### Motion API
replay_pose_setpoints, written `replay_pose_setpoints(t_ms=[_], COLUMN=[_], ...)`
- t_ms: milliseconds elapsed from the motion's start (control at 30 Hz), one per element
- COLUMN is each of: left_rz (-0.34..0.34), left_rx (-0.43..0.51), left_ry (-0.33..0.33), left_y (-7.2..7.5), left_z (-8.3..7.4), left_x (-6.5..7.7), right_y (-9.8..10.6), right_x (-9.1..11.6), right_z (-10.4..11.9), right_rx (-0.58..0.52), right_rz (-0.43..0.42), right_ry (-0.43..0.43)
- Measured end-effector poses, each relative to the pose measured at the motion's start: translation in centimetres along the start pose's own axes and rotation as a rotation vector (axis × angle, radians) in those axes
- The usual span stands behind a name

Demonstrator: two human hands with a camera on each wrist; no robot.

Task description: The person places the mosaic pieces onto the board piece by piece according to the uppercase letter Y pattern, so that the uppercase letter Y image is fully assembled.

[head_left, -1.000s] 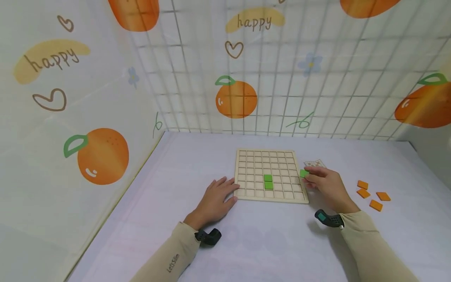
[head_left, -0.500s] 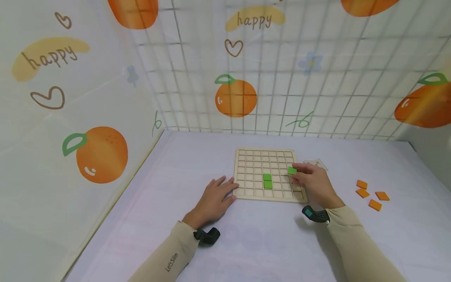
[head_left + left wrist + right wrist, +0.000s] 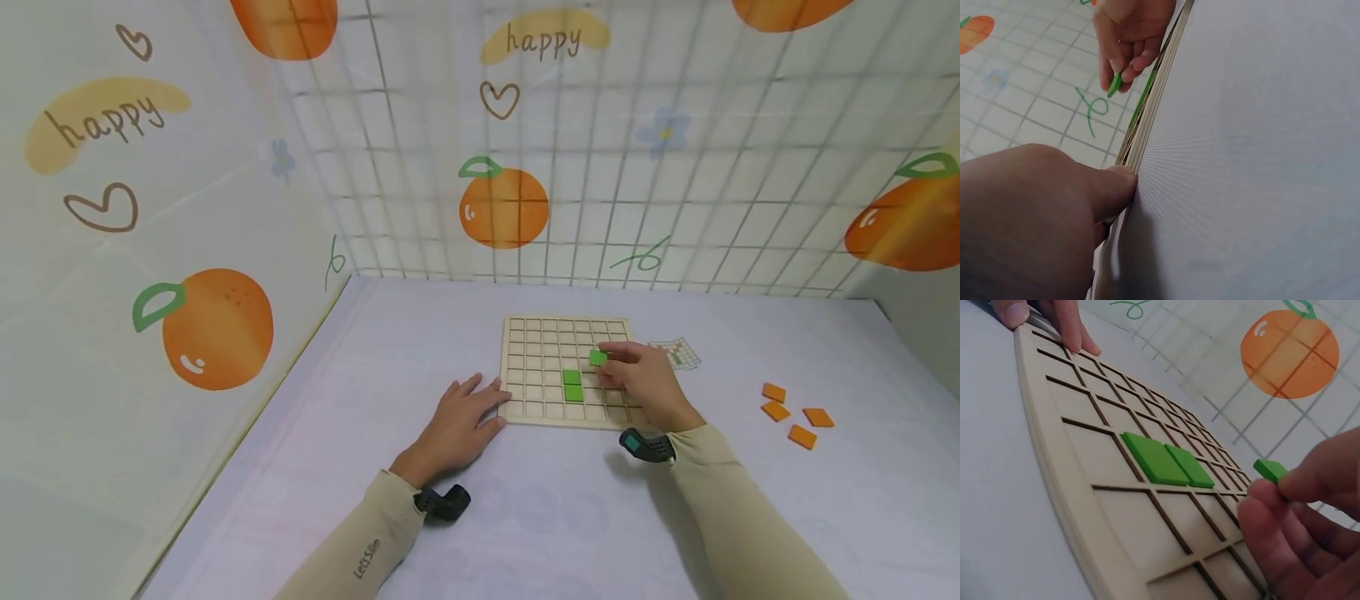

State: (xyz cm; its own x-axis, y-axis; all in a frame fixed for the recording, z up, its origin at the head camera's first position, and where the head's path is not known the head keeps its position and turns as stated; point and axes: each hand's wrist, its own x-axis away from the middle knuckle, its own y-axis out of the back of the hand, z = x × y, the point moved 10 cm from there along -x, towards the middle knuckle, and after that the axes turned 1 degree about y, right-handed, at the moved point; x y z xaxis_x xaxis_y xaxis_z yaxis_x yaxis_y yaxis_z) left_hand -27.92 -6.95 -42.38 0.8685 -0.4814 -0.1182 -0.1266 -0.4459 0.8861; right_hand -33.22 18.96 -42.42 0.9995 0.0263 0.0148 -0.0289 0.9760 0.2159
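Observation:
A square wooden grid board (image 3: 536,337) lies on the table, with two green square tiles (image 3: 1157,459) seated side by side in its cells. My right hand (image 3: 645,379) is over the board's right half and pinches another green tile (image 3: 597,357) between thumb and fingers. In the right wrist view that held tile (image 3: 1269,469) is raised above the grid. My left hand (image 3: 457,425) rests at the board's left edge, fingers spread, the tips touching the frame. The left wrist view shows the left thumb (image 3: 1113,187) against the board's side.
Several orange tiles (image 3: 802,437) lie loose on the table at the right. A small printed pattern card (image 3: 681,354) lies just right of the board, partly behind the right hand. A fruit-printed curtain (image 3: 420,150) hangs along the back.
My right hand has moved left from the board's right edge to over its cells, carrying the green tile. More of the card shows. The left hand stays in place.

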Motion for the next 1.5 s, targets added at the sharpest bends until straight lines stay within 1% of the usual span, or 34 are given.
replay_pose_setpoints(t_ms=[133,400,567,767,900,1000,1233,1500], left_rz=[-0.003,0.007,0.019,-0.006,-0.006,-0.009,-0.013,-0.015], left_rx=[-0.001,-0.008,-0.017,-0.009,-0.008,-0.016,-0.010,-0.012], left_ry=[-0.003,0.024,0.037,0.009,0.014,0.012,0.004,0.002], left_y=[-0.1,-0.6,-1.0,-0.5,-0.3,-0.1,0.1,0.1], left_z=[0.0,0.3,0.5,0.2,0.2,0.1,-0.1,-0.1], left_x=[0.1,0.3,0.3,0.1,0.0,0.0,-0.2,0.0], right_y=[-0.6,-1.7,-2.4,-2.3,-2.3,-2.3,-2.2,-2.6], right_x=[-0.4,-1.1,-1.3,-1.6,-1.6,-1.7,-1.9,-2.2], right_z=[-0.2,-0.9,-1.0,-0.8,-0.7,-0.5,0.1,-0.2], right_rx=[0.005,0.135,0.196,0.201,0.181,0.185,0.236,0.294], right_rz=[0.001,-0.017,-0.005,-0.023,-0.015,-0.014,-0.019,-0.020], right_ry=[-0.015,-0.026,-0.024,-0.017,-0.016,-0.003,0.012,0.001])
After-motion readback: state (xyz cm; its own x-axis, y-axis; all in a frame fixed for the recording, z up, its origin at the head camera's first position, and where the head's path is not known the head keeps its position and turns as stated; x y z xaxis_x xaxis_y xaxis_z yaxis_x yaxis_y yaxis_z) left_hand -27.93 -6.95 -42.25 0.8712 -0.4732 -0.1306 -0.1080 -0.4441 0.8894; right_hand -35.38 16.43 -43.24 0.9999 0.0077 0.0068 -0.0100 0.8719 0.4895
